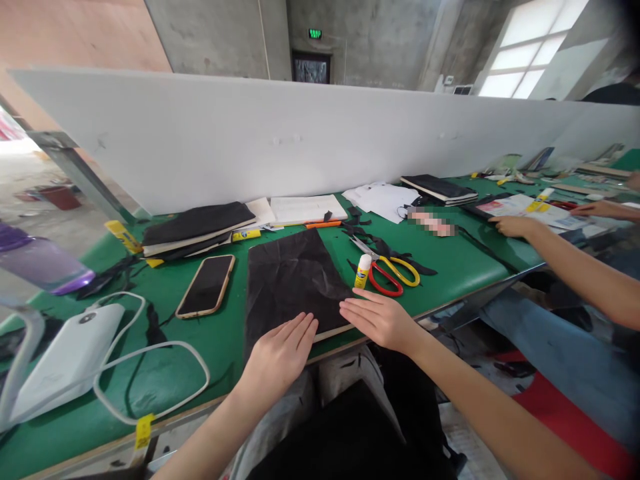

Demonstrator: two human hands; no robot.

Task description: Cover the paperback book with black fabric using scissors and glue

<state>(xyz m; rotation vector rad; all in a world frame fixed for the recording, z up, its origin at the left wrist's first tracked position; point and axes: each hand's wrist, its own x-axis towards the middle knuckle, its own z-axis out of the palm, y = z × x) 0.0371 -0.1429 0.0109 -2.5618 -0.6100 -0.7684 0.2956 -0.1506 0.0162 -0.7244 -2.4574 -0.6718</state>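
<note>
A black-covered book [293, 277] lies at the front edge of the green table, its pale page edges showing along the near right side. My left hand [283, 347] rests flat on the near part of the cover, fingers stretched out. At the right edge of the same book, my right hand [377, 320] lies with straight fingers touching the cover's corner. Just beyond the right fingertips a glue stick [362, 272] stands upright with its white cap on. Beside it lie scissors [387, 270] with one red and one yellow handle.
A phone [207, 285], a white power bank [70, 357] with a cable and a purple bottle [43, 257] are on the left. Black-covered books [197, 227], white paper [383, 200] and black scraps lie farther back, before a white partition [225, 140]. A co-worker's hand [515, 227] works at right.
</note>
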